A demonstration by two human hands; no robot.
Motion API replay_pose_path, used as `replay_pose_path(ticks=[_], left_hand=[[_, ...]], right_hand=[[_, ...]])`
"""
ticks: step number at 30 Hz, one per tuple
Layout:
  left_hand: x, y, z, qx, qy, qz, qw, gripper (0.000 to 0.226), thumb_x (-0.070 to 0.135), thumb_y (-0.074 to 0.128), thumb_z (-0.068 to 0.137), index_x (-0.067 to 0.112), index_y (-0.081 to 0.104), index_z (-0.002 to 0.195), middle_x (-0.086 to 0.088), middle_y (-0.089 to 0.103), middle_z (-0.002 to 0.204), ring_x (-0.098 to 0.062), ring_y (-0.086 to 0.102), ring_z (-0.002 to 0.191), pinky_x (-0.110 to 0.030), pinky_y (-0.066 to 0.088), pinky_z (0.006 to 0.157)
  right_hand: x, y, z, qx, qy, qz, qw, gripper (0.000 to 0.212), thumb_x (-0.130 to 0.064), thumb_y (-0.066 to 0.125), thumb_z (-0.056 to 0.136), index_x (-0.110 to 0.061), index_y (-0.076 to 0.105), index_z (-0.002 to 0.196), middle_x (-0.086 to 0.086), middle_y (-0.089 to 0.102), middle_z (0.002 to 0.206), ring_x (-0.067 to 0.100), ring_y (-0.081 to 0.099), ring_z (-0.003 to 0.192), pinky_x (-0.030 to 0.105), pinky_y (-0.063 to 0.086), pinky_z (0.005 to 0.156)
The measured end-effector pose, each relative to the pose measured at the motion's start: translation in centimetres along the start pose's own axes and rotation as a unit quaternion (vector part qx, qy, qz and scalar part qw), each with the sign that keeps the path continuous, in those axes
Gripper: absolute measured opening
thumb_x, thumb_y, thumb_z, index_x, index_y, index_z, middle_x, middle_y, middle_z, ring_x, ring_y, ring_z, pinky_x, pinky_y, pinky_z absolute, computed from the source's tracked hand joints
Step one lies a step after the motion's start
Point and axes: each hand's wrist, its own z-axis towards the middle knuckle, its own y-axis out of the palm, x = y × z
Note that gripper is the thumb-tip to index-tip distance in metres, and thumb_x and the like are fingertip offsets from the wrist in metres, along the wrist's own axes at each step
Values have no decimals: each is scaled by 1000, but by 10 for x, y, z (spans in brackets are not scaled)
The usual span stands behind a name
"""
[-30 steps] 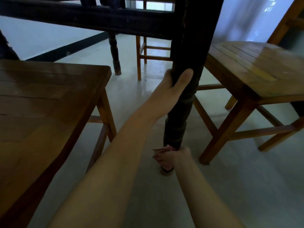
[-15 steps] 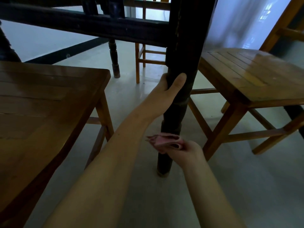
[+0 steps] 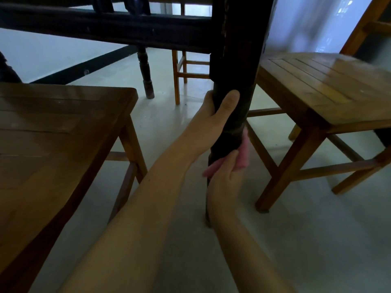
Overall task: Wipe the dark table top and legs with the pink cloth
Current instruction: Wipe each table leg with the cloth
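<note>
left hand (image 3: 213,117) wraps the near leg (image 3: 230,98) of the dark table (image 3: 105,28), fingers curled behind it. right hand (image 3: 224,180) pinches the pink cloth (image 3: 243,153) against the leg lower down. risk: loose folds slip; turned grooves get skipped.

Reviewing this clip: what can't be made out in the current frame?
- Table top: out of the head view, above the upper edge; only the dark rail shows.
- Foot of the near table leg: hidden behind the right hand and forearm.
- Pink cloth: mostly covered by the right hand and wrapped behind the leg, and blurred.
- Fingers of the left hand: curled behind the leg; only the thumb shows.
</note>
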Motion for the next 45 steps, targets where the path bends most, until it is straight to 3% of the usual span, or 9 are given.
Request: replay_pose_path(ticks=[3, 8, 13, 17, 21, 28, 37, 41, 45], left_hand=[[-1, 0, 0, -6, 4, 4, 1000, 52, 48, 27, 93, 29, 20, 140, 24, 42, 125, 12, 38, 100, 1, 35, 69], [-4, 1, 3, 3, 12, -1, 1000, 43, 48, 30, 92, 30, 29, 130, 26, 46, 103, 10, 50, 89, -5, 44, 69], [-3, 1, 1, -7, 16, 2, 1000, 48, 47, 27, 92, 29, 24, 137, 31, 42, 96, 19, 48, 78, -2, 42, 65], [-1, 1, 1, 3, 18, 0, 1000, 62, 57, 29, 82, 29, 25, 137, 29, 42, 102, 12, 46, 88, -7, 39, 76], [0, 0, 0, -8, 11, 3, 1000, 59, 54, 28, 86, 29, 22, 139, 30, 43, 107, 15, 44, 90, -3, 37, 76], [-3, 3, 4, 10, 5, 3, 1000, 55, 50, 26, 93, 29, 18, 142, 23, 34, 117, 3, 31, 107, -22, 28, 91], [-6, 3, 5, 9, 14, 11, 1000, 53, 48, 28, 93, 27, 20, 141, 26, 36, 111, 10, 36, 98, -4, 32, 75], [-5, 2, 4, 6, 13, 15, 1000, 52, 46, 27, 94, 26, 19, 142, 29, 36, 106, 19, 38, 85, 5, 32, 64], [-4, 3, 4, 10, 10, 22, 1000, 51, 47, 27, 94, 26, 20, 141, 40, 32, 91, 28, 37, 71, 9, 31, 56]], right_hand=[[-2, 15, -22, -4, -49, -121, 991, 66, -62, 39, 84, -41, 16, 143, -4, 28, 152, 34, 33, 136, 62, 30, 105], [-24, 9, 17, 9, -128, -57, 990, 44, -51, 28, 96, -30, 40, 134, 6, 59, 122, 13, 64, 103, 41, 57, 78], [-19, 12, -11, -13, -184, -190, 964, 63, -69, 21, 88, -47, 6, 145, 6, 22, 155, 38, 27, 139, 64, 30, 104], [-26, 7, 29, 2, -47, -86, 995, 57, -82, 18, 77, -52, 48, 115, -11, 63, 113, 21, 54, 120, 62, 30, 105], [-5, 8, 4, 10, 136, -93, 986, 50, -50, 39, 96, -26, 37, 140, 13, 51, 134, 38, 46, 125, 58, 28, 109], [42, -42, 6, 83, 339, -39, 936, 43, -36, 31, 102, -5, 53, 120, 10, 59, 80, 23, 57, 76, 29, 43, 58], [26, -30, -14, 8, 15, -109, 994, 32, -18, 31, 101, -31, 40, 129, -21, 61, 100, -18, 58, 80, 1, 43, 60], [98, -74, -48, -68, 94, -223, 968, 51, -49, 37, 91, -14, 49, 127, 15, 61, 110, 27, 62, 101, 38, 51, 85], [96, -70, -38, -18, 142, -166, 976, 53, -54, 32, 95, -17, 41, 131, 6, 58, 90, 15, 57, 66, 29, 48, 63]])
